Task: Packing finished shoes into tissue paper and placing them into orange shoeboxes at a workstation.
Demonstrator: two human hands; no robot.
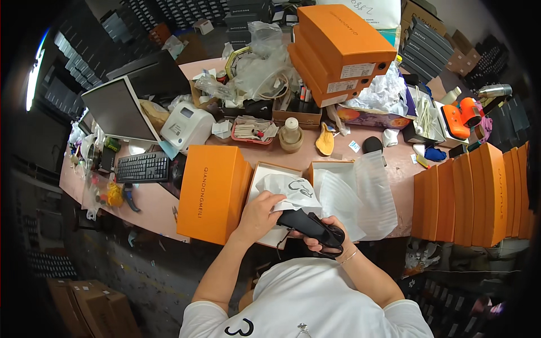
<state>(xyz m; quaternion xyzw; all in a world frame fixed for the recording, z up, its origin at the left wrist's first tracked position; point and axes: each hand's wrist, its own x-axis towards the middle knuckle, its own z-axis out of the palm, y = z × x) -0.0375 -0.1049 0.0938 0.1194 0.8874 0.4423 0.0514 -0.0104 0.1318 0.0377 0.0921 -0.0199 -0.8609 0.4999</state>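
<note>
A black shoe (pixel 307 224) is in my right hand (pixel 332 241), whose fingers wrap around the end nearest my body. My left hand (pixel 260 217) is closed on a crumpled white sheet of paper (pixel 293 192) with dark markings, which lies against the far end of the shoe. Its thumb is close to the shoe. Beneath the paper is an opened orange shoebox part (pixel 276 168), partly covered by my hands. To its right, a second box part (pixel 332 165) holds white foam wrapping (pixel 369 197) that spills over its side.
Closed orange shoeboxes (pixel 214 191) stand just left of my left hand. More orange boxes (pixel 462 194) line the right side, and another stack (pixel 344 45) rises at the back. A keyboard (pixel 143 167), monitor (pixel 121 110), label printer (pixel 187 125) and glue jar (pixel 291 136) sit on the pink table.
</note>
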